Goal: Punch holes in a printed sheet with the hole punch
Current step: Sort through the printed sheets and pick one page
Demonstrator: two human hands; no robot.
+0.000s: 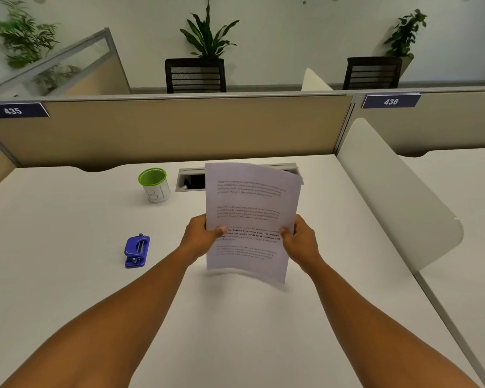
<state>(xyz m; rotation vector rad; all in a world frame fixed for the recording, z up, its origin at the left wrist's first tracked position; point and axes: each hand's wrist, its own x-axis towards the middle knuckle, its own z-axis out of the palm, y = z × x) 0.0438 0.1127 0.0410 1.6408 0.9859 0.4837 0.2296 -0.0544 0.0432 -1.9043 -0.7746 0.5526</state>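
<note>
Item: printed sheet (251, 219). White paper bearing four blocks of text, one partly in bold. It was held upright and slightly curved above the desk (67, 275), clear of the surface, its shadow falling just under its lower edge. The top right corner bent backward a little.

Item: left hand (200, 236). It was closed on the sheet's left edge, thumb across the printed face, fingers behind the paper and out of sight.

Item: right hand (298, 238). It was closed on the sheet's right edge in the same way, thumb on the front, fingers hidden behind.

Item: hole punch (136, 251). Blue, with metal parts on top. It lay on the desk to the left of the left hand, well apart from the sheet, touched by neither hand.

Item: cup (154, 185). White with a green rim and handwriting on its side, too faint to read. It stood upright toward the back of the desk, beyond the hole punch.

Item: cable slot (189, 179). Grey frame set into the desk beside the cup, partly hidden by the sheet.

Item: partition (165, 130). Tan panel along the desk's far edge, carrying a dark label marked 435 (13, 110).
</note>
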